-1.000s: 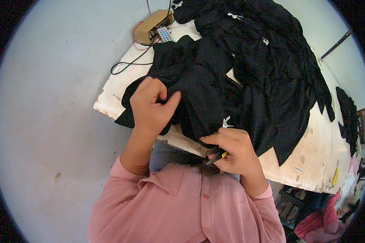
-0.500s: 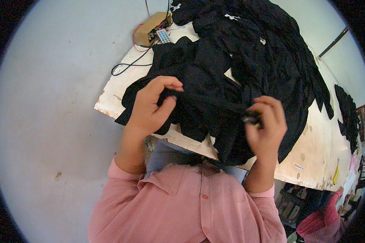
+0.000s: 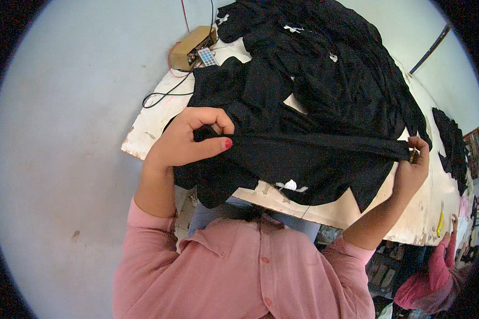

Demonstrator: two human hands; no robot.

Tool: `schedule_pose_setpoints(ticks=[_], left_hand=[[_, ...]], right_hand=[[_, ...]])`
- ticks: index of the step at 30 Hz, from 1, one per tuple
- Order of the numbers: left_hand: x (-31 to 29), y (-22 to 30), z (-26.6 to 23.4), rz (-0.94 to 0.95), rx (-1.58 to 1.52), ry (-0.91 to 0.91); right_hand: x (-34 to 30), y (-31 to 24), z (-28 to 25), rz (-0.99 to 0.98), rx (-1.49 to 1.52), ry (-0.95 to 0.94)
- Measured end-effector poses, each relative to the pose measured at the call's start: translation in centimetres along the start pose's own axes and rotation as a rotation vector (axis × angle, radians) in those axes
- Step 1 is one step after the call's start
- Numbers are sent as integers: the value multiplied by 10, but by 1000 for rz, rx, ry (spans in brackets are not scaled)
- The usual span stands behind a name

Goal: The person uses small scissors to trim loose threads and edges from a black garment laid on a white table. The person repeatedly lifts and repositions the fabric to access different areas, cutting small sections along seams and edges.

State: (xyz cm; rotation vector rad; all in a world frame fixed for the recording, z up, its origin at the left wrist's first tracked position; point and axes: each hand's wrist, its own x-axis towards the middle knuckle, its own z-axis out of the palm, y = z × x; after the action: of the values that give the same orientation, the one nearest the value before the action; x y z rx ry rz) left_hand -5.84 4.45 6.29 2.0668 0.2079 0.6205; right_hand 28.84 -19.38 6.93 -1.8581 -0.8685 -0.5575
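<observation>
A black garment (image 3: pixel 314 165) is stretched sideways between my two hands, its upper edge pulled into a nearly straight fold. My left hand (image 3: pixel 189 135) grips the left end of that fold, thumb toward the fingers. At the right end, my right hand (image 3: pixel 414 162) pinches the cloth between thumb and fingertips. A small brassy thing (image 3: pixel 413 155) shows within the right hand; its kind cannot be made out. Near the garment's lower edge a white tag or scrap (image 3: pixel 290 185) shows. The cloth hangs over the table's near edge.
Beyond lies a large heap of black garments (image 3: pixel 335 80) with white bits on it. On the pale, chipped table (image 3: pixel 143 130) are a brown box with wires (image 3: pixel 192 48), a remote control (image 3: pixel 207 57) and a black cable (image 3: pixel 153 95). Another person in pink (image 3: pixel 428 279) is at right.
My right hand has moved outward to the right, drawing the cloth taut. My left hand has shifted slightly left and down. A white tag has come into view on the garment.
</observation>
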Motion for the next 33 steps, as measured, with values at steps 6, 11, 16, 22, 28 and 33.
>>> schedule_pose_setpoints(ticks=[6, 11, 16, 22, 28, 33], left_hand=[[5, 2, -6, -127, -90, -19], [10, -2, -10, -138, -238, -66], [12, -8, -15, -101, -318, -144], [16, -12, -6, -7, -398, -31], [30, 17, 26, -129, -284, -106], [34, 28, 25, -180, -254, -85]], right_hand=[[30, 45, -22, 313, 896, -350], [48, 62, -27, 379, 942, -445], [51, 67, -28, 440, 900, -358], [34, 26, -32, 157, 292, -652], [-12, -82, 58, -72, 565, -1024], [-36, -101, 89, -42, 896, -1366]])
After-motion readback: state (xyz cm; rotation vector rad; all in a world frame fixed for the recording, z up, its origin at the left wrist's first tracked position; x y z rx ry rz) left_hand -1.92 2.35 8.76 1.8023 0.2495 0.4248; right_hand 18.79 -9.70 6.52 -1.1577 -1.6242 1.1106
